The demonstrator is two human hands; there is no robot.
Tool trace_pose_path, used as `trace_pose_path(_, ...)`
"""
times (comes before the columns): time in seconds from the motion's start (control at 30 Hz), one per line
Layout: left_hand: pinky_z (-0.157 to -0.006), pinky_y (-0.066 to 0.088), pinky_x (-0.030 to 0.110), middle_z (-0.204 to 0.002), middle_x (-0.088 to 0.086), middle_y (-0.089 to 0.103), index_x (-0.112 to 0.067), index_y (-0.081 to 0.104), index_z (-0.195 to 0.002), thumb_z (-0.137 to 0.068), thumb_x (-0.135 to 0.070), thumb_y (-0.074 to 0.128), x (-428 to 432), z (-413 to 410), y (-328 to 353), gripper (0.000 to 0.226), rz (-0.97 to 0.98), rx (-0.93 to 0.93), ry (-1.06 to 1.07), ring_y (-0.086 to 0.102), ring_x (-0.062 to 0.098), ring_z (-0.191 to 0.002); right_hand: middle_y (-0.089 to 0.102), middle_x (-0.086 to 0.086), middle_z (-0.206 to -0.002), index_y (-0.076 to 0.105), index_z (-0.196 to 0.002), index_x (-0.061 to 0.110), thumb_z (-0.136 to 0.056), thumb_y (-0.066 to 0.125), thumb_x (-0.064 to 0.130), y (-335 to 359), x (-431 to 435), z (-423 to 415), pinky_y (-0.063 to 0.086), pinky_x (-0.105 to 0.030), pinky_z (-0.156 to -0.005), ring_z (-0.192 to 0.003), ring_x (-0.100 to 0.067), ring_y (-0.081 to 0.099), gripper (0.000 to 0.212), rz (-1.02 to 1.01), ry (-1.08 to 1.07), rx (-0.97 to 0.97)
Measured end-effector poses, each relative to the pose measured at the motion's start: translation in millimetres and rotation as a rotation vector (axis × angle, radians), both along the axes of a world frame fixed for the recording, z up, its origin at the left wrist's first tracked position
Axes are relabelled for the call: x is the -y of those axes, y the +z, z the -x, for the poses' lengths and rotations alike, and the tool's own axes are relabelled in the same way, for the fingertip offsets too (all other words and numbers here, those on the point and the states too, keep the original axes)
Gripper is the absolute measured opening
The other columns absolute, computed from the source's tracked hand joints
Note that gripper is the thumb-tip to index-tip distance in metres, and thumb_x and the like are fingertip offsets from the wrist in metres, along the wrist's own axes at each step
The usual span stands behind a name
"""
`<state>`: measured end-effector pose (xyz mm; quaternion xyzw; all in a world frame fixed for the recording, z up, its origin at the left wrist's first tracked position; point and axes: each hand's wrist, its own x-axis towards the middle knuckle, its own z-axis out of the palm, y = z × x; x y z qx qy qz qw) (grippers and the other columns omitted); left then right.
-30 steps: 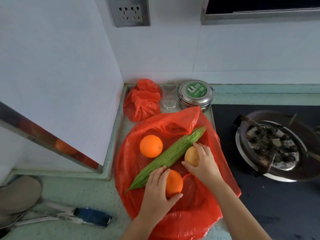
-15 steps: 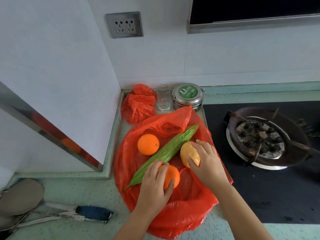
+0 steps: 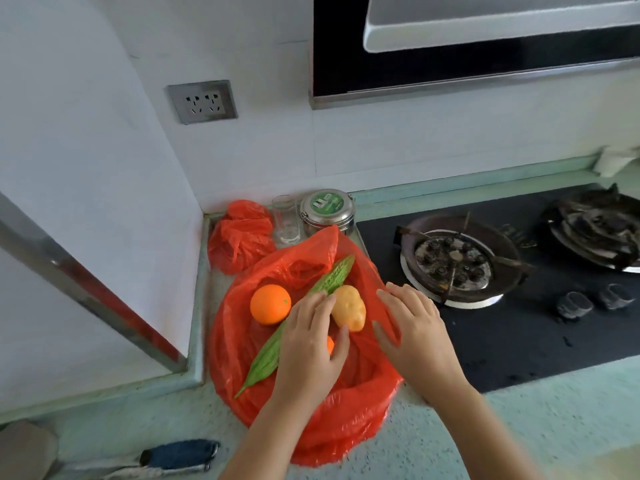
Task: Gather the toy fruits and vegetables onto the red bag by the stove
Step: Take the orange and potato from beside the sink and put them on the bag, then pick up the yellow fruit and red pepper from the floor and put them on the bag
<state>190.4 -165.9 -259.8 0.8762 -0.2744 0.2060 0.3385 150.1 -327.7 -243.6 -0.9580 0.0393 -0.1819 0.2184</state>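
The fingers (image 3: pixel 320 299) of the left hand (image 3: pixel 311 344) are laid close together across the one bitter gourd (image 3: pixel 334 275); whether anything is gripped cannot be told. The right hand (image 3: pixel 412 327) is pressed flat, fingers slightly spread, on the right edge of the spread red bag (image 3: pixel 311 427) beside the stove (image 3: pixel 485 341). Also counted on that bag: one orange (image 3: pixel 270 304) in full view, a second orange (image 3: pixel 330 345) half hidden under the left palm, and one potato (image 3: pixel 348 308). Behind are seen one crumpled bag (image 3: pixel 242 237), one glass (image 3: pixel 285 220) and one steel tin (image 3: pixel 327 211), whose green label cannot be read.

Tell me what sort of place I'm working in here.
Most likely a home kitchen: a gas burner set in a black hob, a range hood above it, and a green counter.
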Motion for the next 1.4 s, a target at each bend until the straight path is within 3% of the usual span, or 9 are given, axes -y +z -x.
trace_pose_path(0.13,-0.093,0.045,0.041,-0.115,0.01,0.056,-0.009,0.049,-0.117,-0.086,-0.027,0.05,2.3,13.0,6.5,0.036,-0.073,0.023,-0.083,0.05,0.028,-0.112,0.06,-0.007,-0.121,0.059,-0.116,0.013,-0.08,0.047,0.038,13.0,-1.4,26.3,0.044,-0.052,-0.093,-0.115,-0.031,0.052,0.045,0.017,-0.088,0.011)
trace_pose_path(0.4,-0.097,0.039,0.037,-0.117,0.009,0.057,-0.008,0.055,-0.118,-0.09,-0.034,0.044,4.7,53.1,11.0,0.041,-0.133,-0.002,-0.214,0.047,0.024,-0.116,0.059,-0.009,-0.122,0.06,-0.116,0.011,-0.076,0.072,0.02,19.5,-7.1,91.1,0.042,-0.06,-0.092,-0.119,-0.033,0.049,0.043,0.007,-0.27,0.042)
trace_pose_path(0.47,-0.098,0.04,0.041,-0.121,0.009,0.057,-0.008,0.055,-0.119,-0.09,-0.035,0.044,3.5,63.4,7.9,0.042,-0.127,-0.013,-0.248,0.046,0.026,-0.119,0.06,-0.01,-0.121,0.06,-0.116,0.01,-0.076,0.071,0.02,17.0,-11.2,107.5,0.042,-0.058,-0.092,-0.118,-0.034,0.049,0.042,-0.001,-0.293,0.043)
trace_pose_path(0.6,-0.102,0.03,0.035,-0.121,0.011,0.057,-0.007,0.054,-0.119,-0.089,-0.032,0.045,8.4,90.7,-3.3,0.041,-0.071,-0.015,-0.343,0.043,0.026,-0.121,0.058,-0.008,-0.124,0.058,-0.118,0.013,-0.078,0.064,0.025,9.6,-19.6,151.8,0.041,-0.051,-0.096,-0.12,-0.03,0.046,0.043,0.026,-0.385,0.007)
trace_pose_path(0.83,-0.1,0.035,0.04,-0.12,0.013,0.058,-0.009,0.05,-0.119,-0.091,-0.035,0.039,40.1,151.8,-13.4,0.04,-0.078,-0.032,-0.558,0.043,0.026,-0.118,0.058,-0.008,-0.124,0.057,-0.118,0.014,-0.08,0.061,0.026,5.6,-13.8,237.4,0.042,-0.056,-0.093,-0.119,-0.032,0.047,0.04,0.017,-0.605,-0.004)
trace_pose_path(0.97,-0.095,0.043,0.045,-0.118,0.014,0.06,-0.011,0.047,-0.119,-0.09,-0.035,0.04,71.6,181.0,-6.9,0.038,-0.097,-0.008,-0.675,0.049,0.03,-0.115,0.06,-0.009,-0.12,0.058,-0.116,0.012,-0.079,0.058,0.029,9.9,2.9,278.5,0.043,-0.052,-0.093,-0.116,-0.033,0.049,0.04,0.035,-0.731,0.05)
trace_pose_path(1.17,-0.096,0.04,0.044,-0.118,0.012,0.06,-0.012,0.047,-0.12,-0.096,-0.043,0.022,140.1,241.7,2.8,0.047,-0.129,0.018,-0.828,0.043,0.025,-0.117,0.061,-0.011,-0.118,0.06,-0.113,0.012,-0.076,0.06,0.028,5.2,49.9,353.1,0.044,-0.054,-0.09,-0.113,-0.035,0.051,0.04,0.019,-0.911,0.073)
trace_pose_path(1.4,-0.098,0.03,0.036,-0.117,0.013,0.061,-0.01,0.05,-0.118,-0.085,-0.033,0.043,256.1,353.5,-0.8,0.041,-0.137,0.055,-1.072,0.04,0.025,-0.117,0.062,-0.013,-0.114,0.061,-0.11,0.01,-0.076,0.057,0.029,0.0,129.8,473.2,0.045,-0.056,-0.088,-0.109,-0.037,0.055,0.038,0.034,-1.143,0.079)
